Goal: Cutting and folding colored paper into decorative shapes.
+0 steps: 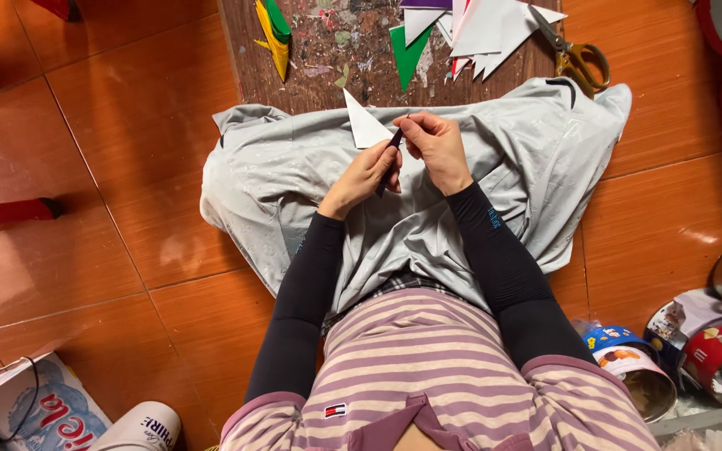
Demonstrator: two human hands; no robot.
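Note:
My left hand (367, 175) and my right hand (435, 144) meet over a grey cloth (536, 159) spread on my lap. Both pinch a thin dark purple strip (391, 147) between their fingertips. A white paper triangle (364, 124) sticks up just beyond my left fingers, touching them. I cannot tell whether the strip is joined to the triangle.
A paint-stained wooden board (327, 58) lies ahead with white, green and yellow paper triangles (470, 33) and yellow-handled scissors (578, 63). Several open tins (716, 355) stand at the right. A paper bag (39, 409) and a white cup lie at lower left on the orange tiled floor.

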